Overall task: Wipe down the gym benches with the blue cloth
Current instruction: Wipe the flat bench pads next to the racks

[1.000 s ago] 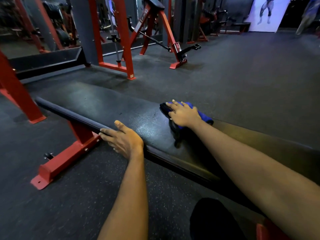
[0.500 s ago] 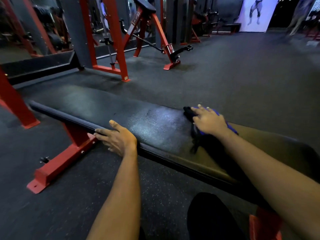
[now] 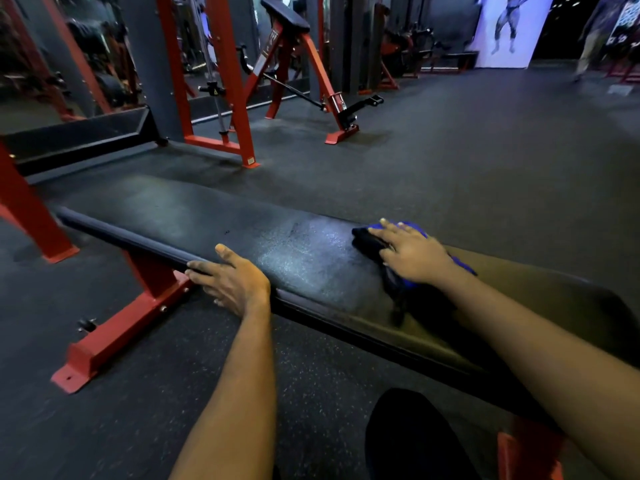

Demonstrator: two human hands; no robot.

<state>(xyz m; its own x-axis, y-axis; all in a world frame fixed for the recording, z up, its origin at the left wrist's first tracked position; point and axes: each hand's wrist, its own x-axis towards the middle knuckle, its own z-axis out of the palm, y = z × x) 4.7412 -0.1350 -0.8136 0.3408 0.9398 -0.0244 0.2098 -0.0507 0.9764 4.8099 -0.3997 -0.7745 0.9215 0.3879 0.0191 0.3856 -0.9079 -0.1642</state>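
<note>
a: anything changed since a second ago?
b: yes. slid the right hand (image 3: 412, 252), with the blue cloth (image 3: 419, 229) beneath it, further from the left hand (image 3: 230, 280) along the surface (image 3: 207, 220), toward the near end. hardly any shift over the last half second.
a: state of the hands?
b: right hand flat, fingers spread, pressing down on the cloth. left hand unmoved, resting open on the near edge: thumb on top of the padding, fingers straight along the side, holding nothing.
a: where on the surface, exactly?
b: on the far half of the top, close to the far edge. bunched dark ahead of the fingertips, blue beyond the fingers and beside the wrist. pale sheen on the black padding between the two hands; cannot tell whether damp or merely lit.
a: underneath?
b: red steel leg (image 3: 121, 330) under the left part, foot flat on the dark speckled rubber floor (image 3: 467, 161). dark-clothed knee (image 3: 412, 438) low in view.
a: and the room?
b: red rack (image 3: 227, 81) beyond, second padded bench (image 3: 79, 140) at left, slanted red machine (image 3: 287, 15) with a black pad on top. far back, lit wall picture (image 3: 509, 29) of a muscular figure; at far right, blurred person (image 3: 595, 36), standing well apart.
</note>
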